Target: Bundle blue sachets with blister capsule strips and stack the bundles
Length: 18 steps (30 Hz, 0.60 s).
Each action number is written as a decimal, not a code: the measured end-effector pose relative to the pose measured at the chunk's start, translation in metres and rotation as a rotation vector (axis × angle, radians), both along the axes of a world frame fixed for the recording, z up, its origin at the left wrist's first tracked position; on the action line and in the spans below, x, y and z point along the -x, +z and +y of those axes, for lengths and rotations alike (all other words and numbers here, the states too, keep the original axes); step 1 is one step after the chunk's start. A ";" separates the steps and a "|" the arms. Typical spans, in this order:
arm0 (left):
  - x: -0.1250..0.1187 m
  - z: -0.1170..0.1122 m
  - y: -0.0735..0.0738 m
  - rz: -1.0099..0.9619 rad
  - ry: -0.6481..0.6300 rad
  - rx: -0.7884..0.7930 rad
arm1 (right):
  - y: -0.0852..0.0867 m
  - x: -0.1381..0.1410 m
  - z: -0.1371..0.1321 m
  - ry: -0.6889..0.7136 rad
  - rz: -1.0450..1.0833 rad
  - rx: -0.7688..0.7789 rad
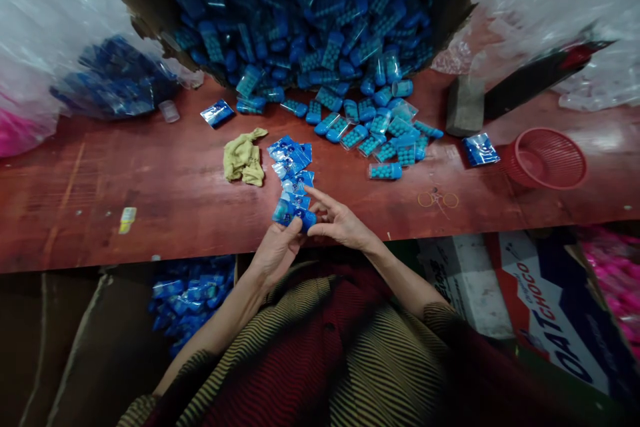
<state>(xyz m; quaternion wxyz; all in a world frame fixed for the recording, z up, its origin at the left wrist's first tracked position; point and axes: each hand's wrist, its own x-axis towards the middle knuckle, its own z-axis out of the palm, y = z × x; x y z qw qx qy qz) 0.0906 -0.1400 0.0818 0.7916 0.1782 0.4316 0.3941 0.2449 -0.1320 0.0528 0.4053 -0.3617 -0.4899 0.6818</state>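
Note:
Near the table's front edge, my left hand (279,248) is closed around a small clear bottle with a blue cap (309,221), its thumb lying along it. A blue printed sleeve appears to be around the bottle, though the fingers partly cover it. My right hand (343,225) grips the cap end between thumb and curled fingers, while its index finger stretches toward the sleeves. Just beyond the hands, flat blue printed sleeves (291,155) lie overlapped in a row. To their left is a crumpled yellow-green cloth (244,158).
Many capped bottles of blue balls (350,113) spill from a torn carton onto the red table (175,207). A red plastic basket (550,159), a grey block (465,105) and rubber bands (437,199) are at right. Blue packets (190,290) fill a space below the table's front edge.

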 end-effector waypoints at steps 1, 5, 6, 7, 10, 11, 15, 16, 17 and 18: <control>-0.001 0.000 0.002 0.014 0.021 -0.005 | 0.000 0.002 -0.001 -0.019 -0.053 -0.047; -0.002 0.002 0.008 0.042 0.047 0.002 | -0.001 0.009 -0.007 -0.078 -0.190 -0.161; -0.002 0.002 0.008 0.040 0.044 0.001 | 0.000 0.010 -0.007 -0.092 -0.186 -0.166; -0.001 0.003 0.008 0.035 0.042 -0.004 | 0.000 0.010 -0.008 -0.102 -0.172 -0.166; 0.003 0.003 0.003 -0.007 0.010 -0.017 | 0.001 0.009 -0.007 -0.102 -0.110 -0.145; 0.005 0.003 0.001 -0.027 -0.010 -0.017 | 0.001 0.008 -0.007 -0.087 -0.088 -0.134; 0.011 0.002 -0.007 -0.077 -0.091 0.006 | 0.002 0.003 -0.004 -0.016 -0.053 -0.072; 0.012 0.002 -0.009 -0.079 -0.103 0.012 | 0.002 0.002 -0.003 -0.007 -0.055 -0.062; 0.012 0.001 -0.009 -0.079 -0.107 0.016 | 0.002 0.001 -0.002 -0.002 -0.058 -0.055; 0.012 0.001 -0.010 -0.080 -0.107 0.021 | 0.003 0.001 -0.002 0.003 -0.060 -0.055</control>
